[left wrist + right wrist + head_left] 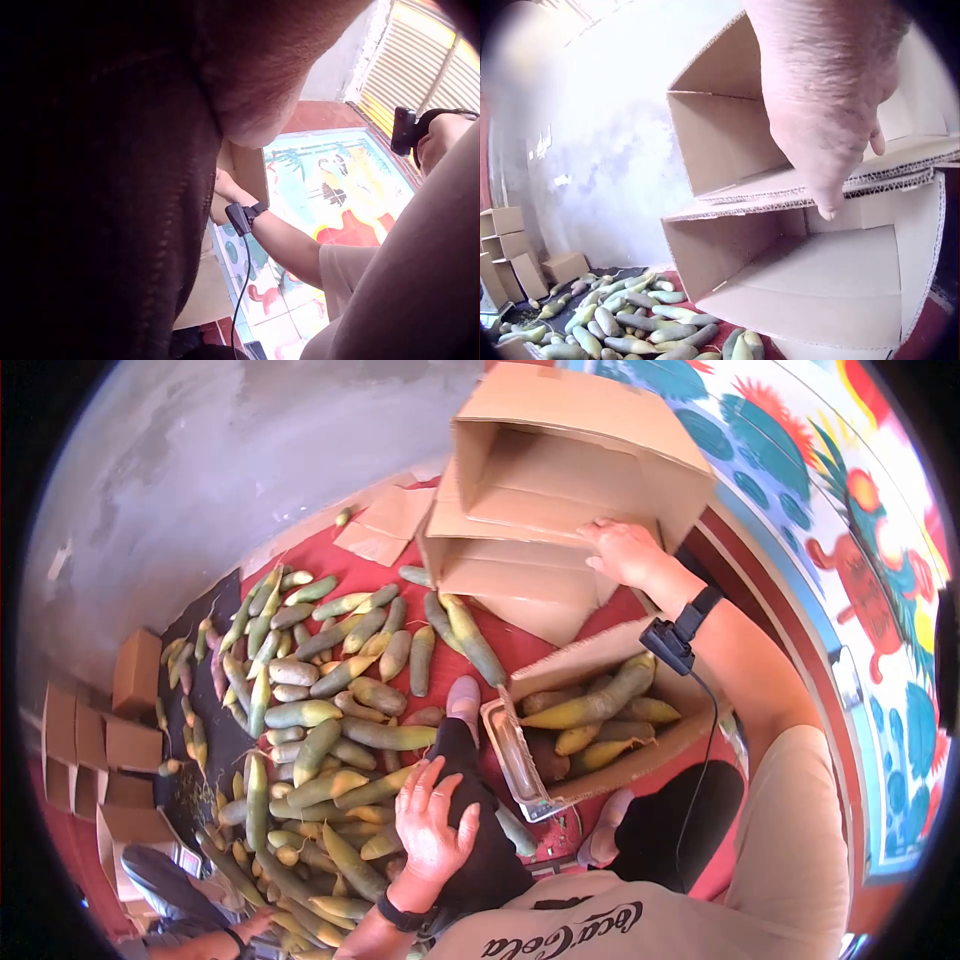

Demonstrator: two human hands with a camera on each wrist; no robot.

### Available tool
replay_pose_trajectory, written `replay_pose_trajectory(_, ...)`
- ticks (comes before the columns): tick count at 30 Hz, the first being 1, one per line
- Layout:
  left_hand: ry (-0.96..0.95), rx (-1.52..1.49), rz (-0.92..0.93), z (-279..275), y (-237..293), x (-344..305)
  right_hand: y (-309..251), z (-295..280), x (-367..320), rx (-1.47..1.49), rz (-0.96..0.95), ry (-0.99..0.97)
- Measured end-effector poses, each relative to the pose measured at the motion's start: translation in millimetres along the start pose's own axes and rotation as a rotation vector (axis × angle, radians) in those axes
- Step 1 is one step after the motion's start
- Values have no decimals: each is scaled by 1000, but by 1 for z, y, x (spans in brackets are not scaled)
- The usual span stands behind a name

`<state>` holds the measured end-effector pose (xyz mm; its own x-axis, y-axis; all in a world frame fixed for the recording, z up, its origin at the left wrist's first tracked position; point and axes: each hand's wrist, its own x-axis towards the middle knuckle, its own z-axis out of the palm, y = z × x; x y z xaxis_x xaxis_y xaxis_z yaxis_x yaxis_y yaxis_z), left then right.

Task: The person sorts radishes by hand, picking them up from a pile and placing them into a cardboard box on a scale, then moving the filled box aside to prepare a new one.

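Observation:
My right hand (625,552) grips the lower front edge of an upper cardboard box (585,405), where it meets a lower cardboard box (520,575). Both boxes lie on their sides with their openings facing me. In the right wrist view, the hand (825,127) comes down over the stacked edges, and the box interiors show only bare cardboard. My left hand (435,825) hovers over my dark trouser leg, fingers loosely spread and holding nothing. By my feet stands an open carton (620,785) with several green radishes (600,700) inside.
A large heap of green radishes (330,740) covers the red floor sheet to the left. Small cartons (100,745) are stacked at the far left, near another person's arm (200,943). Loose cardboard (385,525) lies by the grey wall, and a painted wall (860,560) rises at right.

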<state>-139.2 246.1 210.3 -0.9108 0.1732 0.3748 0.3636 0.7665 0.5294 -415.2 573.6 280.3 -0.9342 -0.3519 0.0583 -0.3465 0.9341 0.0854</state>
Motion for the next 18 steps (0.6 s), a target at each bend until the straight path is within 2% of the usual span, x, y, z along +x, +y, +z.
replay_pose_trajectory(1,-7,-2,-5,-1,1,-1,-5,-10,-15,1,36,-9)
replay_pose_trajectory(3,-6,14,10,1,1,-1,-13,-35,-51,-1,-40,-36)
replay_pose_trajectory(6,-15,43,11,3,3,-5,-19,-63,-116,64,-24,-49)
replay_pose_trajectory(7,-11,50,22,4,4,-5,-13,-65,-140,80,-59,28)
replay_pose_trajectory(8,-7,58,30,5,4,-6,-10,-72,-166,84,-34,23)
replay_pose_trajectory(12,-1,92,93,9,9,-8,19,-100,-268,69,206,-35)
replay_pose_trajectory(16,-15,126,109,15,14,-8,52,-134,-363,107,590,11)
replay_pose_trajectory(17,-20,134,119,16,17,-8,57,-137,-389,100,677,83)
replay_pose_trajectory(18,-25,163,141,17,18,-7,65,-137,-413,98,719,77)
